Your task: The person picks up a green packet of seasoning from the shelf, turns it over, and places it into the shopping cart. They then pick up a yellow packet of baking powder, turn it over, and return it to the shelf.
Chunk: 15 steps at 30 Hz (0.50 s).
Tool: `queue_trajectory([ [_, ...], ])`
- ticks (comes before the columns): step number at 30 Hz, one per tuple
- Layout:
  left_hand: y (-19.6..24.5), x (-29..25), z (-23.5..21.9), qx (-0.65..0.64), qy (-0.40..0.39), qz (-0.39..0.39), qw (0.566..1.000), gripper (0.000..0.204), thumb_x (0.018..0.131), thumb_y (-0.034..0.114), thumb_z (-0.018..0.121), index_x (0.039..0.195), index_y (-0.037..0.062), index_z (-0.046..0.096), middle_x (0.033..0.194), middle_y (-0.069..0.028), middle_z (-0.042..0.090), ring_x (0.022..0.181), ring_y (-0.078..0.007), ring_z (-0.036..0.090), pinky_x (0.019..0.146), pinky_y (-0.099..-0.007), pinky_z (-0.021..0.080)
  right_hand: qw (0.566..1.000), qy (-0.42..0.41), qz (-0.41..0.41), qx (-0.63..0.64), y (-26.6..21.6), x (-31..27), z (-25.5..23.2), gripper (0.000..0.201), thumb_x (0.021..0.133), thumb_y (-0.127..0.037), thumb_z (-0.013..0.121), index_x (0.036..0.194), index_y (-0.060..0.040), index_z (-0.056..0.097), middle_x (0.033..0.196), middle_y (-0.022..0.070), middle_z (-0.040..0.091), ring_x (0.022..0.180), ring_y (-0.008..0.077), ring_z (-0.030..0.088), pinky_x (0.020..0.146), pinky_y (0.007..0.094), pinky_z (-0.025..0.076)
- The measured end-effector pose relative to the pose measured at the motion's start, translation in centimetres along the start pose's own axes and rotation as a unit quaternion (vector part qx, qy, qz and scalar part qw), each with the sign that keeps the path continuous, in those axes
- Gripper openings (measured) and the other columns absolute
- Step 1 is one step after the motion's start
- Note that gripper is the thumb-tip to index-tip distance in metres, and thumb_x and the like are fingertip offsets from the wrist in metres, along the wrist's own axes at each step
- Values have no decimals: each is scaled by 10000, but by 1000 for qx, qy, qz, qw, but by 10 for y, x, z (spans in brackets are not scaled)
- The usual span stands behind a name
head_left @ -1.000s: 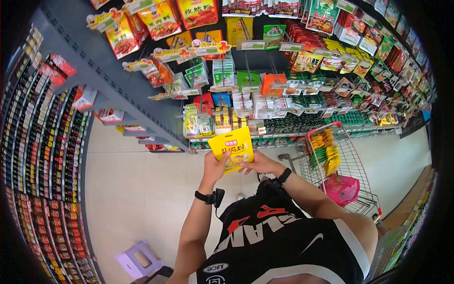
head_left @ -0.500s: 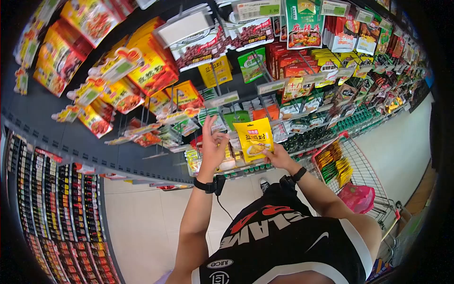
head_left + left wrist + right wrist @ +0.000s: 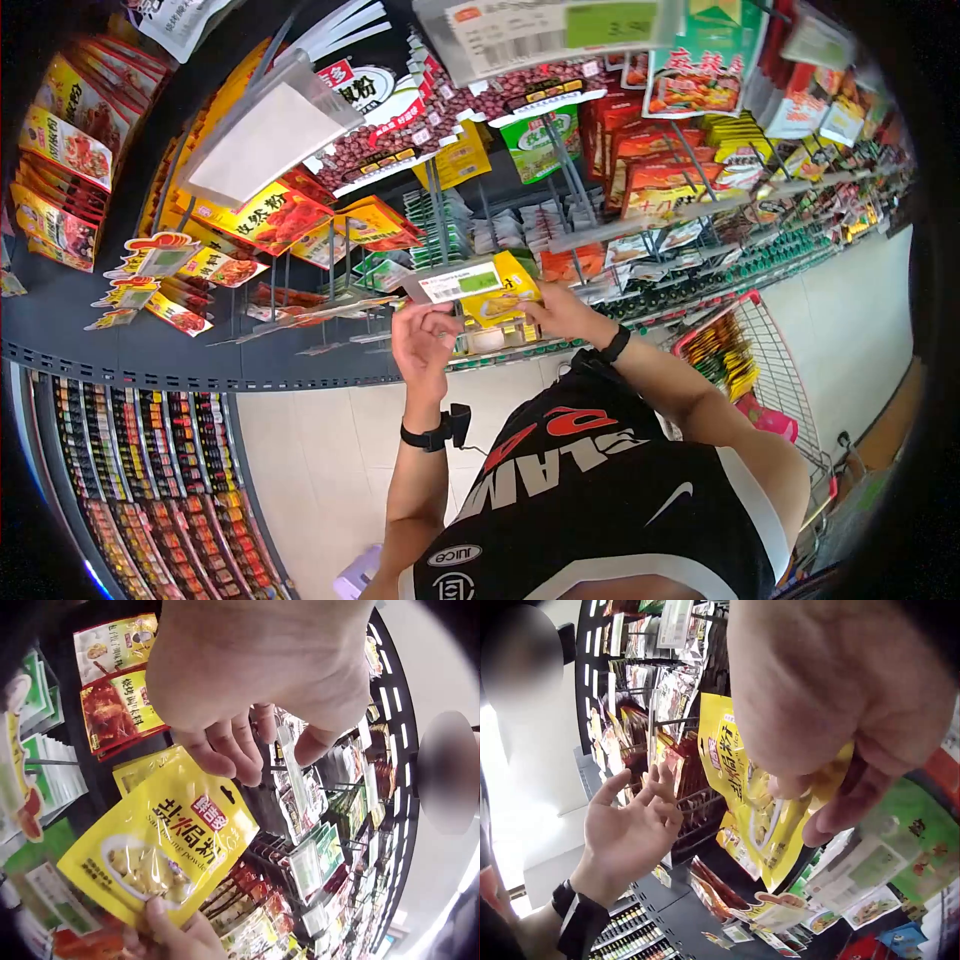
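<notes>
A yellow packet (image 3: pixel 497 292) with a hang hole at its top is pinched at its lower edge by my right hand (image 3: pixel 568 314). A price tag on a peg covers part of it in the head view. Beside the packet, my left hand (image 3: pixel 424 345) is raised with relaxed, slightly bent fingers and holds nothing. In the left wrist view the packet (image 3: pixel 161 844) shows its front, with the right thumb (image 3: pixel 159 909) on it. The right wrist view shows the packet (image 3: pixel 742 780) and the left hand (image 3: pixel 630 825) apart. Similar yellow packets (image 3: pixel 460 157) hang on a peg behind.
Pegs of hanging seasoning packets (image 3: pixel 268 215) and tag holders (image 3: pixel 268 130) stand close in front. A wire cart (image 3: pixel 785 345) with packets and a pink bag (image 3: pixel 768 419) is at the right. Bottle shelves (image 3: pixel 150 440) are at the lower left, near a purple stool (image 3: pixel 358 575).
The view has moved closer to the shelf. Both hands first held the packet; the left let go and rose, then lowered slightly. The packet moved up toward the pegs in the right hand.
</notes>
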State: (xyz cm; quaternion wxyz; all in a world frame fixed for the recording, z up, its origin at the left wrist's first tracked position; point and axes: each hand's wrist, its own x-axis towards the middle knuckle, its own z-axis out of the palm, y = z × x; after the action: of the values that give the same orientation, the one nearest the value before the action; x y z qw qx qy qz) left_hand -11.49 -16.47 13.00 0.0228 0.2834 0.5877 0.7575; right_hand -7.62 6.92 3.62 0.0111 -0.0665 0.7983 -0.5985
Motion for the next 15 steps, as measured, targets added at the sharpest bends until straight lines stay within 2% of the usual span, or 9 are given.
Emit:
queue_trajectory([
  [1,-1,-3,-1,17,15,-10,1000,500,836,58,683,1267,60,430,1150,-135,593,836,-174,588,762,-310,482,1000,1,23,16,-8,2,0,285,967,-170,563,1181,18,566,836,150,670,667,211,663,652,352,528],
  [4,3,-7,4,-5,29,18,999,577,807,-37,670,1307,74,406,1179,-132,567,879,-212,602,808,-358,490,998,-6,-70,-7,-22,8,-1,287,964,-171,574,1180,17,561,852,156,674,669,217,665,657,354,529],
  [5,8,-7,6,2,26,10,1000,628,801,-43,661,1338,93,367,1188,-127,553,887,-219,596,828,-379,484,999,-43,-8,24,-31,8,-3,274,967,-161,572,1174,18,560,848,141,678,670,206,667,639,340,531],
  [9,10,-9,15,11,35,33,999,674,796,-39,655,1363,75,309,1187,-140,551,929,-219,587,858,-386,473,992,-34,17,124,-34,15,1,270,976,-157,570,1170,29,547,818,102,666,670,157,651,606,310,525],
  [15,5,-6,21,37,46,49,997,667,778,-42,672,1336,47,317,1193,-164,546,944,-223,583,863,-379,473,995,-32,-27,93,-33,31,-6,256,979,-145,565,1172,20,536,806,69,656,659,127,638,589,278,522],
])
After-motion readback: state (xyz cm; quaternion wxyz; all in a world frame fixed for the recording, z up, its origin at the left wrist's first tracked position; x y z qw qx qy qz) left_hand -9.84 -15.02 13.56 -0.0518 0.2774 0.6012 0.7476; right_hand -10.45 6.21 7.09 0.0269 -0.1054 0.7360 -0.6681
